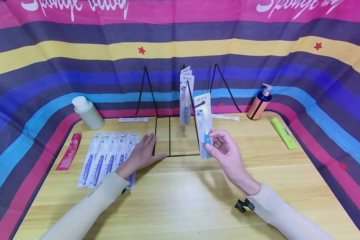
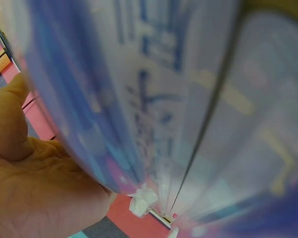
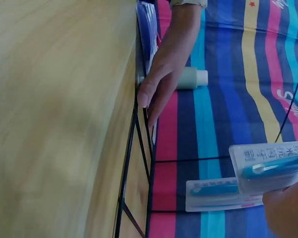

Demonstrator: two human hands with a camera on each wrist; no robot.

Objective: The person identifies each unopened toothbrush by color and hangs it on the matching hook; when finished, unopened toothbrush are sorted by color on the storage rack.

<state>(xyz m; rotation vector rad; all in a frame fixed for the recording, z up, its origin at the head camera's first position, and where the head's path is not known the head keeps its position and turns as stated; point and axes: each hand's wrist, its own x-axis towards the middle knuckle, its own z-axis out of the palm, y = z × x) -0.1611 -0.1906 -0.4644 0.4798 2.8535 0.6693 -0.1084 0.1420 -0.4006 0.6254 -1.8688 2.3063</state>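
My right hand (image 1: 225, 150) pinches the lower part of a packaged blue toothbrush (image 1: 204, 128) between thumb and fingers. The top of that package overlaps the tip of a hook on a black wire rack (image 1: 180, 155) in the head view. Behind it, several packaged toothbrushes (image 1: 186, 100) hang on the rack's middle. My left hand (image 1: 142, 150) rests with fingers extended at the left front corner of the rack's base. Beside and partly under the left forearm lie several packaged purple toothbrushes (image 1: 100, 160); their packaging (image 2: 159, 99) fills much of the left wrist view.
At the left stand a pale green bottle (image 1: 88, 113) and a red tube (image 1: 69, 151) lying flat. To the right are an orange pump bottle (image 1: 259, 102) and a lime green tube (image 1: 284, 133). Flat boxes (image 1: 133, 119) lie along the back, before a striped cloth (image 1: 108, 76).
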